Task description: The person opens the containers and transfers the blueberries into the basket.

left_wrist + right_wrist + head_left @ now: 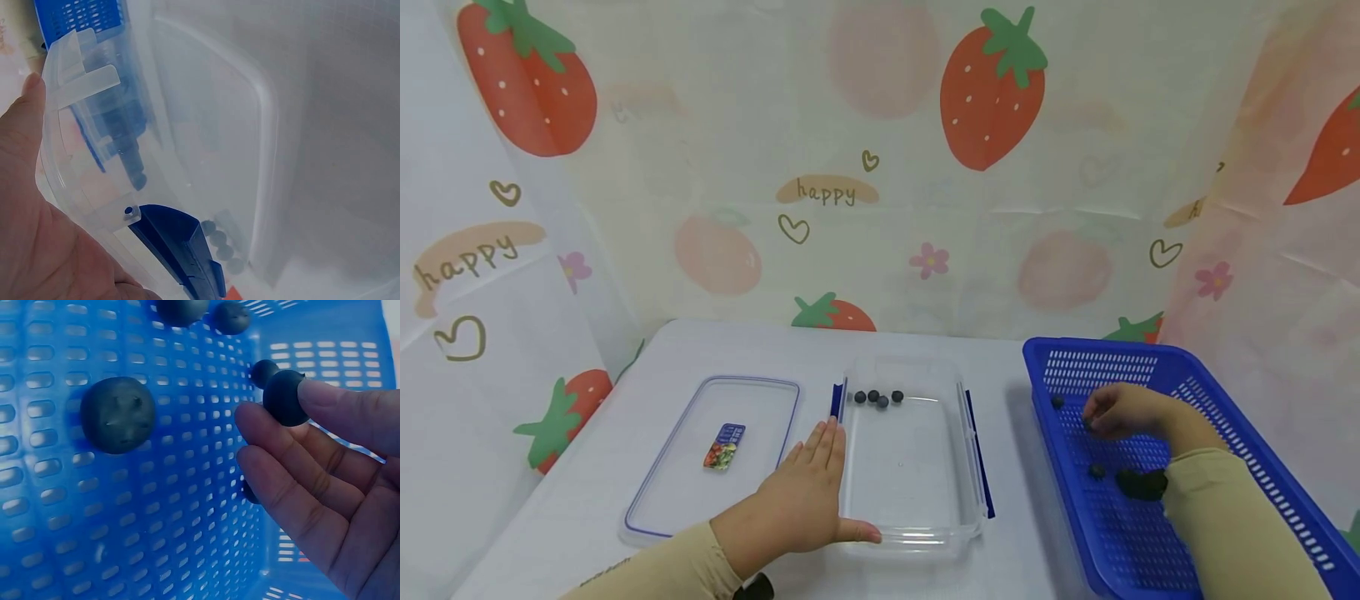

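Observation:
My right hand (1131,412) is inside the blue perforated basket (1120,533). In the right wrist view its thumb and fingertips pinch one blueberry (284,399). Other blueberries lie around it, including a large one (117,415) on the basket's mesh. At the left side of the clear plastic container (917,531) rests my left hand (805,500), its fingers straight along the wall and its thumb over the near rim. Several blueberries (882,402) sit in a short row at the container's far end.
A clear lid (688,487) with a blue seal lies flat to the left of the container, bearing a small colourful label (725,447). Blue side latches (980,458) stick out from the container. Behind the white table hangs a strawberry-print cloth (925,208).

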A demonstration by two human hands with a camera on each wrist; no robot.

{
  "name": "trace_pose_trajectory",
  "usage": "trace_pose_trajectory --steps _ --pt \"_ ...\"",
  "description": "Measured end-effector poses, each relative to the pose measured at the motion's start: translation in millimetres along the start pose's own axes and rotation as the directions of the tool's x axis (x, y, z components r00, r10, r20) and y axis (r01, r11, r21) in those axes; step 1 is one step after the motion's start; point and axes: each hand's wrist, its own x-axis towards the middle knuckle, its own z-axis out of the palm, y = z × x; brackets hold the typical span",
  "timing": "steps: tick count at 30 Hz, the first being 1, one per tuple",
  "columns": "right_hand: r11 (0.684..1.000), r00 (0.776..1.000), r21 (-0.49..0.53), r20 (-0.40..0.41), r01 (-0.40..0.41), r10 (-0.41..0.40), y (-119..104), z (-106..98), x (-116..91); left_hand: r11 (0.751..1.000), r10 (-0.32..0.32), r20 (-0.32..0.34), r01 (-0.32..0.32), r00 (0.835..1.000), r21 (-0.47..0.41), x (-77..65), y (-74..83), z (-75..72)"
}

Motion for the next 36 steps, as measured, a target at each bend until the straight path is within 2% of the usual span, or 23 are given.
trace_pose_trajectory --steps 11,20,28,36 --pt "0.999 0.998 -0.005 -0.038 -0.043 0.043 1.7 -1.6 -3.0 1.0 0.011 -0.013 -0.011 1.0 -0.002 -0.1 -0.8 1.6" --pt "1.0 0.999 0.029 -0.043 0.008 -0.007 -10.3 -15.6 -10.6 1.0 0.017 -0.025 -0.017 1.0 0.012 -0.4 -0.3 0.5" --pt "0.995 0.995 0.05 -0.051 0.085 -0.083 -41.2 -24.4 -14.5 1.0 0.018 -0.02 -0.018 1.0 0.013 -0.3 -0.3 0.7" --pt "0.986 0.985 -0.012 -0.045 0.167 -0.167 -83.2 -12.3 1.4 1.0 0.015 -0.013 -0.015 1.0 0.012 -1.1 -0.2 0.6"
